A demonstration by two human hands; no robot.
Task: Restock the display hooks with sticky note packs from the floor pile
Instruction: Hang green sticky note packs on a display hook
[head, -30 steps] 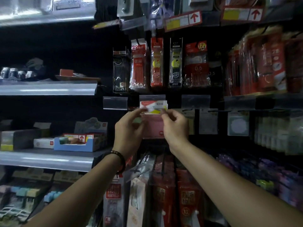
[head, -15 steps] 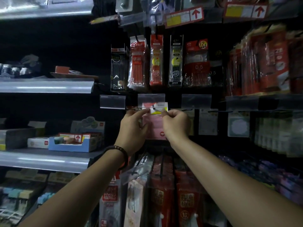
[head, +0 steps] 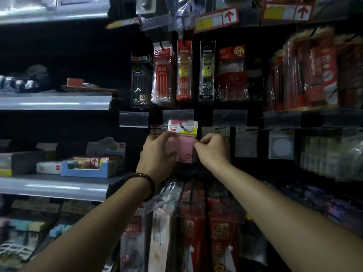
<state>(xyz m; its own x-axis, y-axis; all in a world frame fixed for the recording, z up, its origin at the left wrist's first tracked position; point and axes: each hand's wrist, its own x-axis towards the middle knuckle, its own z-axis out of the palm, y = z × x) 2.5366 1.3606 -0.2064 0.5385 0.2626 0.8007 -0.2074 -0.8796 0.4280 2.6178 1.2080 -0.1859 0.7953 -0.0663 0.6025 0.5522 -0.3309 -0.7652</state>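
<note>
At the centre of the frame a pink sticky note pack (head: 182, 147) hangs upright against the dark display panel. Its printed header card (head: 183, 127) is tucked just under a clear price-label holder (head: 178, 115). That is where a hook would carry it, but the hook itself is hidden behind the holder and the card, so I cannot tell whether the hang hole is already threaded. The left hand (head: 157, 152) holds the pack's left edge, with the thumb reaching up toward the card and the fingers curled around the side, probably to keep the pack square to the panel. The right hand (head: 213, 150) is curled narrow and pinches the pack's right edge between thumb and fingertips. This looks like the finer grip that steers the top onto the peg. Gripping both edges leaves the header free and keeps the thin film from twisting, which suits a light, floppy pack. To the right of centre, pale packs (head: 246, 143) hang in the same row under their own holders, which suggests this row belongs to the sticky notes. Pen packs (head: 184, 71) fill the row above. The floor pile is out of view. I judge this pack nearly seated, with a last push back along the hook and a release left to do.
</note>
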